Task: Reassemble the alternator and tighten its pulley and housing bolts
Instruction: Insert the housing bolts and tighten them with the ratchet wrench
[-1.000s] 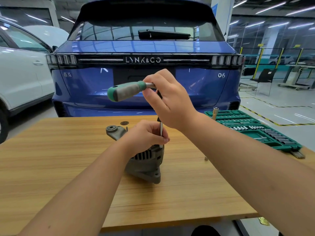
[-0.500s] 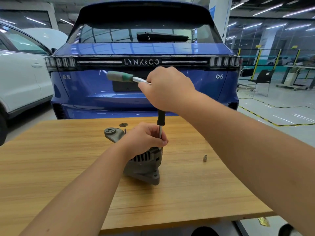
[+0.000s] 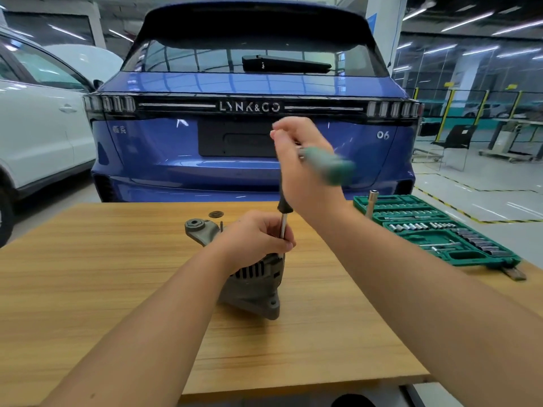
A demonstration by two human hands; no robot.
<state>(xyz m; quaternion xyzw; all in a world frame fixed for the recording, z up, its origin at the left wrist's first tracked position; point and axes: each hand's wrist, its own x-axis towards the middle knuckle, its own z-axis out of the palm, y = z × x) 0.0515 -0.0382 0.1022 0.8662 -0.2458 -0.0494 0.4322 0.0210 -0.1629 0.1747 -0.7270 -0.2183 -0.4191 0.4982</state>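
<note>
Gripping a ratchet [image 3: 326, 165] by its head end, the right hand [image 3: 305, 171] works above an alternator [image 3: 255, 286] that stands near the middle of a wooden table [image 3: 88, 289]. The ratchet's green handle is blurred by motion, and its head is hidden behind the fingers. A black-collared extension [image 3: 283, 221] drops upright from that hand towards the alternator; its lower end disappears behind the left hand [image 3: 258, 239], which pinches the shaft and covers the top of the housing, so the bolt cannot be seen. A mounting ear [image 3: 199, 229] juts out to the left of that hand. A washer [image 3: 216, 214] lies on the table beyond the ear. A green socket case [image 3: 435, 230] lies open at the table's right edge, a socket standing upright at its near corner. Behind the table is a blue car [image 3: 252, 118], and a white car [image 3: 38, 133] is cut off at the left. Half a second ago the handle pointed left; it now points right, and the socket case has come back into view.
</note>
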